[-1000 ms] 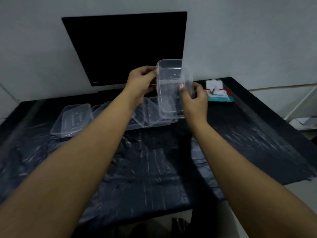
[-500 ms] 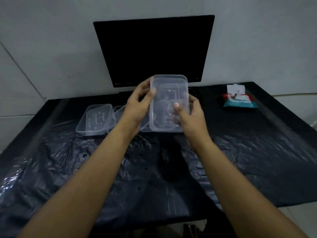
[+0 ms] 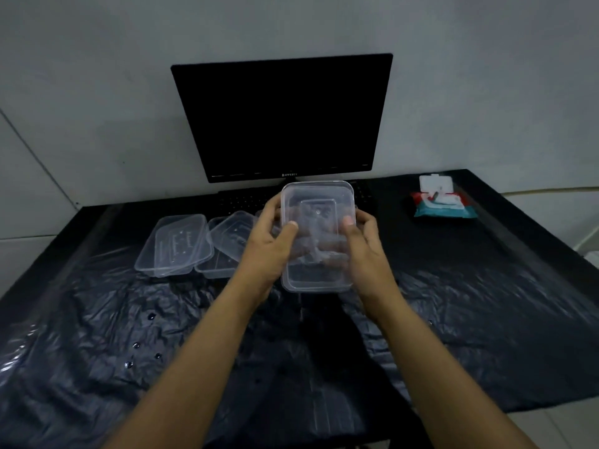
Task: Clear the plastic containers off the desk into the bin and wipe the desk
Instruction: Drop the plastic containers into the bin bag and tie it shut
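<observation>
While several clear containers lie on the desk (image 3: 486, 286) in the head view, the clearing looks barely begun and no wiping is evident; water drops (image 3: 142, 348) dot the black plastic sheet (image 3: 129, 384) at lower left. The left hand (image 3: 269, 247) and right hand (image 3: 366, 251) clasp the held container (image 3: 317, 234) at frame centre, thumbs on its face, fingers curled behind, raised above the desk before the monitor (image 3: 282, 115). It is a transparent, shallow, round-cornered rectangle. Two more containers (image 3: 201, 244) rest left of centre. A wipes pack (image 3: 442, 202) sits at upper right. No bin is visible.
</observation>
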